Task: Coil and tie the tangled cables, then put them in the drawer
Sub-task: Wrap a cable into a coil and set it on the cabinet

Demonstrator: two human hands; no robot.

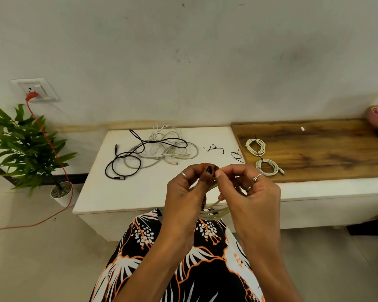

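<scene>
While my left hand (183, 190) pinches the top of the pale coiled cable (215, 211) so its loops hang together over my lap, my right hand's (248, 188) fingers (219, 174) nip something at that same spot, likely a tie. On the counter (144, 192) beyond wait the tangled cables (153, 149), loose black ties (214, 148), and two tied coils (256, 146) set aside.

Left hand (184, 192) and right hand (248, 188) raised together, fingertips meeting, fingers curled and pinching; forearms angled inward.
</scene>
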